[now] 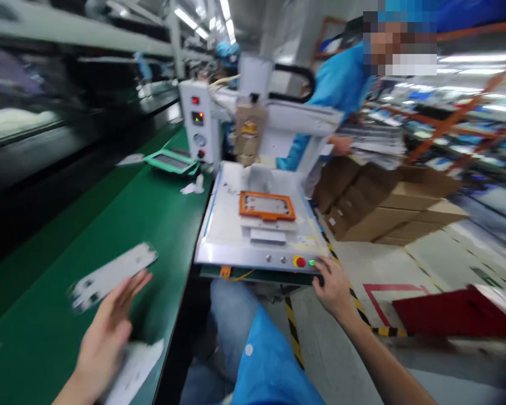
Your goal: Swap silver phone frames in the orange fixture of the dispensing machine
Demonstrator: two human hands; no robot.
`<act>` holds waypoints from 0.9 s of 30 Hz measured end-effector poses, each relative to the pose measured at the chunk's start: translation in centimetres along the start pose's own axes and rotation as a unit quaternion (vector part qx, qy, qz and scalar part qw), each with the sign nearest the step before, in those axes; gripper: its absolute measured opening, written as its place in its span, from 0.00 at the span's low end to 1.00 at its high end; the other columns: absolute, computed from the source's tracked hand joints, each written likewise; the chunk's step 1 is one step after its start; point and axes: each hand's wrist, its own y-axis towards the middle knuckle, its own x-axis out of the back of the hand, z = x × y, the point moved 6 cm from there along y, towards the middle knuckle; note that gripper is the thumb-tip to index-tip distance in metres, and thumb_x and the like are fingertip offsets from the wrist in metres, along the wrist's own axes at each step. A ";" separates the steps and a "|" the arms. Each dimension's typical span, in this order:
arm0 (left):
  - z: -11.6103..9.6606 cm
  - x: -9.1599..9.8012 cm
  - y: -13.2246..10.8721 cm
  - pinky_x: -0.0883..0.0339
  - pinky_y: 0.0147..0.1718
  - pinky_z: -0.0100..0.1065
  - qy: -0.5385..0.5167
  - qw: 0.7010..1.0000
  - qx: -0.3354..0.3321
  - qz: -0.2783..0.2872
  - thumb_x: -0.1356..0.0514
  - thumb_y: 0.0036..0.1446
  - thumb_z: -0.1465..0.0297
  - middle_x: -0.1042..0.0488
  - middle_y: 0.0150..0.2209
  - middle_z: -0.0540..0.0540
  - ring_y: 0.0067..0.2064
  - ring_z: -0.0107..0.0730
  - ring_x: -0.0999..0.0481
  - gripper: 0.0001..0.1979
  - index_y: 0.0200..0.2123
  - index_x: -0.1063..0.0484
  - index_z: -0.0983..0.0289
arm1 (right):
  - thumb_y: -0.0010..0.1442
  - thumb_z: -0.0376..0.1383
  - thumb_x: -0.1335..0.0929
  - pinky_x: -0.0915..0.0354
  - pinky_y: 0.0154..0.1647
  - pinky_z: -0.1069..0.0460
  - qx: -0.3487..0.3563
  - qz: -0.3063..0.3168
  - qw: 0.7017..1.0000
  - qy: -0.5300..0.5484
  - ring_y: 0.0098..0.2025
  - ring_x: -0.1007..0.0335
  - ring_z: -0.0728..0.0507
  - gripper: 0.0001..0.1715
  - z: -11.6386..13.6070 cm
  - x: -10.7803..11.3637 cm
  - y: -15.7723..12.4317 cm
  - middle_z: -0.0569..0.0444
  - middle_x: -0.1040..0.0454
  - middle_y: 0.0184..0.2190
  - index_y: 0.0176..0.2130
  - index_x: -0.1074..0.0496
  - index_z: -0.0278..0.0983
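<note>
My right hand (332,284) reaches to the front panel of a white benchtop machine (219,242), its fingertips at a lit green button (312,262) beside a red and yellow emergency stop button (299,261). On the machine's bed sits an orange frame fixture (267,206) with a pale flat plate inside. Over the green bench my left hand (109,332) is held with its fingers stretched out, nothing in it. Just beyond those fingers lies a white phone-shaped panel (116,275) with dark cutouts; whether they touch I cannot tell. A white paper sheet (137,371) lies partly under that hand.
Farther along the green bench (109,225) lie a teal tray (172,162) and a small white bottle (199,183). A control box (200,121) stands at the machine's left. A co-worker in blue (341,79) is behind it, near open cardboard boxes (388,202) on the right.
</note>
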 end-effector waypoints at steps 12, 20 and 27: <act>-5.9 1.4 -1.1 0.41 0.69 0.55 -0.462 0.880 0.108 -0.009 0.81 0.58 0.39 0.39 0.70 0.66 0.71 0.51 0.38 0.55 0.73 0.52 0.69 | 0.67 0.43 0.35 0.32 0.61 0.24 0.084 0.239 0.912 0.323 0.64 0.33 0.27 0.22 17.0 -11.2 -10.7 0.42 0.32 0.64 0.58 0.27 0.45; -2.8 5.3 -2.0 0.44 0.69 0.58 0.083 0.992 -0.085 -0.031 0.39 0.64 0.51 0.31 0.64 0.65 0.67 0.54 0.33 0.32 0.66 0.35 0.60 | 0.66 0.41 0.35 0.34 0.64 0.25 0.069 0.246 0.910 0.327 0.67 0.36 0.27 0.24 16.3 -11.9 -8.9 0.43 0.34 0.67 0.60 0.27 0.45; 9.1 10.6 1.1 0.46 0.69 0.56 0.266 0.955 0.129 -0.034 0.32 0.55 0.53 0.46 0.72 0.72 0.73 0.60 0.45 0.57 0.75 0.61 0.69 | 0.65 0.41 0.34 0.34 0.63 0.23 0.067 0.235 0.910 0.334 0.67 0.35 0.26 0.24 16.4 -12.3 -9.2 0.44 0.33 0.66 0.59 0.27 0.45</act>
